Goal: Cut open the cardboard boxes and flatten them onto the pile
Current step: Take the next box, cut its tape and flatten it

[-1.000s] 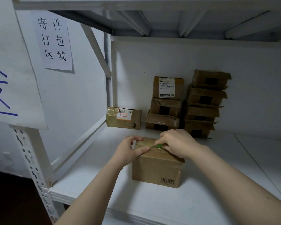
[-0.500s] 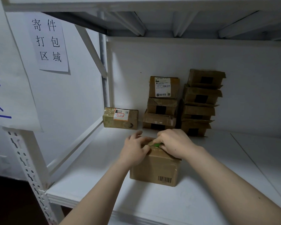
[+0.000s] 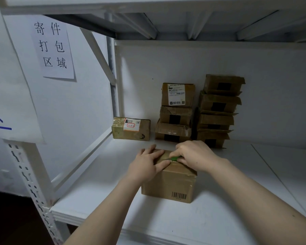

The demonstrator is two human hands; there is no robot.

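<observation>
We are working on a small cardboard box that is standing near the front of the white shelf, its barcode side facing us. Our left hand is lying flat across the near-left part of the box top, its grip released and the fingers stretched out. We judge that it is pinning the box down so it does not slide under the blade. Our right hand is clenching its grip around a green cutter, of which only a short green part is showing between the two hands. The tip seems to be meeting the tape seam along the top, though the blade itself is too small for us to make out. The thumb of the left hand is sitting just beside the cutter, so we are reading that as the main risk if the blade slips.

Behind the box, against the back wall, two stacks of brown boxes are standing side by side, some with torn flaps. We cannot tell whether these are forming the pile. A taped parcel with a red-marked label is lying left of them in the corner. A paper sign is hanging on the left wall. Nothing is standing between the box and the stacks.
</observation>
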